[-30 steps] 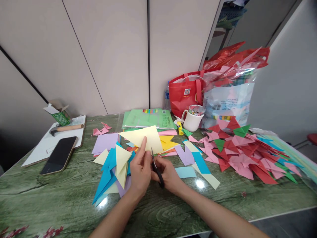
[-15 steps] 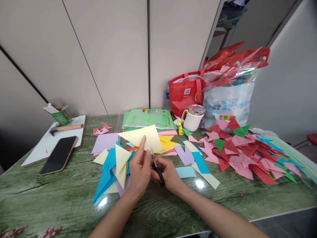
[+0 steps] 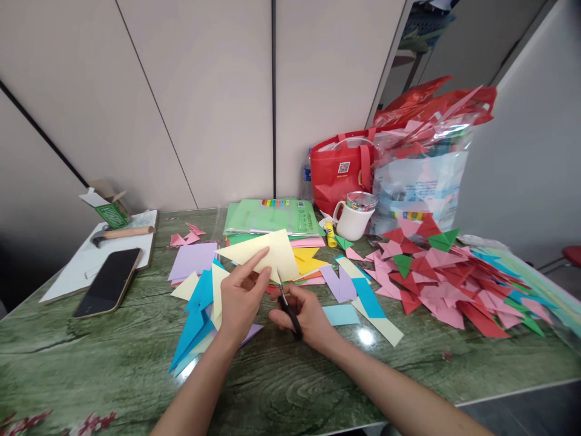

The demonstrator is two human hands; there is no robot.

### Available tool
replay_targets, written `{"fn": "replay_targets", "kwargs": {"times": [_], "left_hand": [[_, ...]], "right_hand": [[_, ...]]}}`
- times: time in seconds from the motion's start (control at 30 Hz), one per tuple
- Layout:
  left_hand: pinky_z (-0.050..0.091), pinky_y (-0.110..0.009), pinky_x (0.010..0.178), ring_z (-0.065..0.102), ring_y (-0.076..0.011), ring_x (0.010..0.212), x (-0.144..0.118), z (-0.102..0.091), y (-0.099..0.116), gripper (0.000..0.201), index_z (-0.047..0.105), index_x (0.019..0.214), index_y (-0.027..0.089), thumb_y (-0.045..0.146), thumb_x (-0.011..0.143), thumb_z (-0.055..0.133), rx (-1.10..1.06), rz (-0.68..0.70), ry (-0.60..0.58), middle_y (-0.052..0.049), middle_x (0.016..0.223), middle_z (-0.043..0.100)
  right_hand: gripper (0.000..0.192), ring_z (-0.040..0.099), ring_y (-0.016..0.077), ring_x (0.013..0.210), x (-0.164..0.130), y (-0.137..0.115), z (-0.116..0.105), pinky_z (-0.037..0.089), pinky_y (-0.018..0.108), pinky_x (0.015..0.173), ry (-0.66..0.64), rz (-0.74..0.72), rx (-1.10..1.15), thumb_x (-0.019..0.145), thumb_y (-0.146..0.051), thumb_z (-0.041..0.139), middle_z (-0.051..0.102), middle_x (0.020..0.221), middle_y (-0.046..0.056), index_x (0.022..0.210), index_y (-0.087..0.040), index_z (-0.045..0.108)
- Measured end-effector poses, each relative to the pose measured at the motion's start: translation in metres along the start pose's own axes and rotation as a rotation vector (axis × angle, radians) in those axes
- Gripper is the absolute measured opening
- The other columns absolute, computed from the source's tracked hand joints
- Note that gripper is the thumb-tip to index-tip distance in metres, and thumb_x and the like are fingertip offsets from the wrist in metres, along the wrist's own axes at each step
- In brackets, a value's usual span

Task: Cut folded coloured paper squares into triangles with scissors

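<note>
— Pinching the pale yellow paper above the counter, the left hand is clamped near its lower edge.

— Thin, floppy; right hand grips scissors beneath.

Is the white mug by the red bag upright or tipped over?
Upright. The white mug stands on its base on the table, handle to the left, its rim facing up.

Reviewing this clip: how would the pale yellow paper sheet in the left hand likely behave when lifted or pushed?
The pale yellow sheet looks thin and very light, since the left hand holds it up by one edge. It probably flexes easily, though here it stays fairly flat. On the glossy green table it would likely slide rather than resist. The scissors in the right hand suggest it cuts readily.
</note>
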State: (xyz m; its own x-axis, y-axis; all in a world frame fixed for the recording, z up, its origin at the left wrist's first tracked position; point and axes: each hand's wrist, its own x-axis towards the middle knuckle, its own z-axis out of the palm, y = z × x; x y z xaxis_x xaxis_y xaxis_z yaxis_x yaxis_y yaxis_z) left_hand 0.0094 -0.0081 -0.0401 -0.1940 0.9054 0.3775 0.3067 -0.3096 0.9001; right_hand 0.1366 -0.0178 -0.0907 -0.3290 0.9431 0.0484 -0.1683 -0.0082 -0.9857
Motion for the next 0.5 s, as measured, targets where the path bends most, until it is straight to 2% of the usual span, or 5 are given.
{"fn": "replay_targets", "kwargs": {"times": [0.1,0.2,0.37,0.5], "left_hand": [[0.040,-0.017,0.047,0.047,-0.0070,0.047,0.001,-0.001,0.006,0.039,0.065,0.111,0.019,0.023,0.073,0.063,-0.004,-0.015,-0.045,0.005,0.056,0.058],[0.044,-0.018,0.048,0.055,-0.0085,0.048,0.001,-0.001,0.007,0.040,0.065,0.111,0.018,0.021,0.071,0.063,-0.043,-0.039,-0.103,0.004,0.057,0.063],[0.049,-0.019,0.051,0.062,-0.0102,0.052,-0.001,0.001,0.005,0.039,0.064,0.111,0.019,0.020,0.072,0.062,-0.036,-0.014,-0.109,0.002,0.065,0.069],[0.049,-0.018,0.049,0.063,-0.0108,0.052,-0.002,0.001,0.004,0.043,0.061,0.115,0.019,0.021,0.072,0.062,-0.039,-0.044,-0.119,0.003,0.059,0.066]], "right_hand": [[0.035,0.050,0.0110,0.055,0.000,-0.006,-0.001,0.039,0.023,0.054,-0.044,-0.019,0.033,0.059,-0.030,0.075,0.057,0.064,-0.003,0.086,-0.016,0.057],[0.033,0.052,0.0126,0.059,0.001,-0.012,-0.001,0.041,0.025,0.058,-0.070,-0.024,0.061,0.059,-0.034,0.076,0.059,0.068,-0.001,0.078,-0.016,0.056],[0.032,0.049,0.0118,0.057,0.001,-0.013,-0.001,0.038,0.024,0.056,-0.054,-0.025,0.061,0.060,-0.035,0.075,0.057,0.067,-0.002,0.074,-0.017,0.053],[0.032,0.046,0.0112,0.056,0.000,-0.009,-0.001,0.037,0.024,0.053,-0.030,-0.023,0.036,0.060,-0.036,0.074,0.054,0.064,-0.003,0.076,-0.017,0.053]]}}
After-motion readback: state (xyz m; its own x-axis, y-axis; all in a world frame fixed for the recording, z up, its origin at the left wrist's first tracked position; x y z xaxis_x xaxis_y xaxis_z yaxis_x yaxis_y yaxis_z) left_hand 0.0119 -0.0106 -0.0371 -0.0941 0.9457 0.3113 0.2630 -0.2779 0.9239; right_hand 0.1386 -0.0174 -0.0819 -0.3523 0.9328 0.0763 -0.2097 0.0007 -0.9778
